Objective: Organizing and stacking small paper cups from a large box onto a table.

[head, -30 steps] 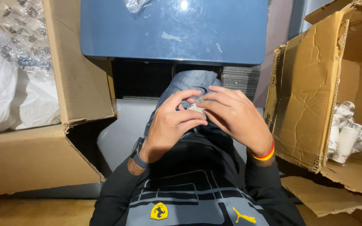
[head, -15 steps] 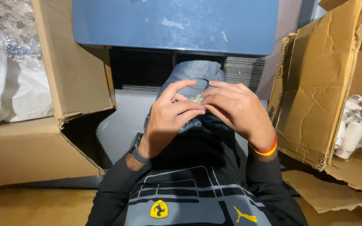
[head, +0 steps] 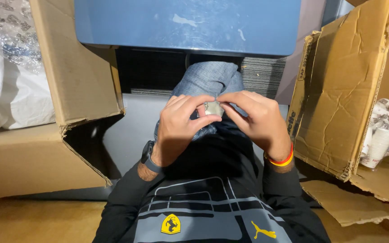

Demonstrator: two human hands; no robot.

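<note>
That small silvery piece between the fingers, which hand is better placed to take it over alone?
Probably the left hand: its thumb and forefinger pinch the small silvery piece from above and below. The right hand seems to touch only its edge with its fingertips.

I take this for a packing or storage corner of a workplace. At nine o'clock I see an open cardboard box stuffed with bubble wrap and white bags. At three o'clock another torn box holds stacked white cups. A blue table spans twelve o'clock, with grey carpet under it and wood flooring at seven.
</note>
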